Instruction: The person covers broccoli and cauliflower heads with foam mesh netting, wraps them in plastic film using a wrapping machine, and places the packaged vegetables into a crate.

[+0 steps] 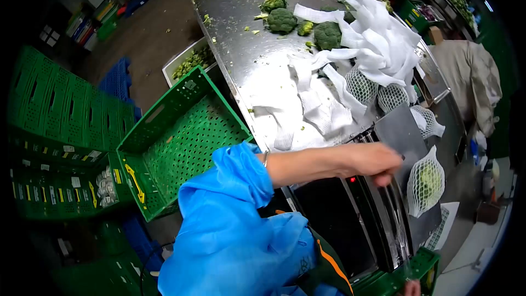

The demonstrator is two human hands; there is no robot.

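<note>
Head view. Left hand (378, 161): curled, blurred, contents unclear; over black machine (329, 219). Right hand (412, 288): cut off below, grip unclear. Netted vegetable (426, 183): on grey plate (397, 129). Seemingly done: netted items. Apparently left: bare broccoli (282, 20), toward bench's (233, 27) far edge; white nets (378, 33), right edge.

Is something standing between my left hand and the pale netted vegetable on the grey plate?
No, nothing visible stands between your left hand and the pale netted vegetable; only part of the grey plate shows in the gap.
</note>
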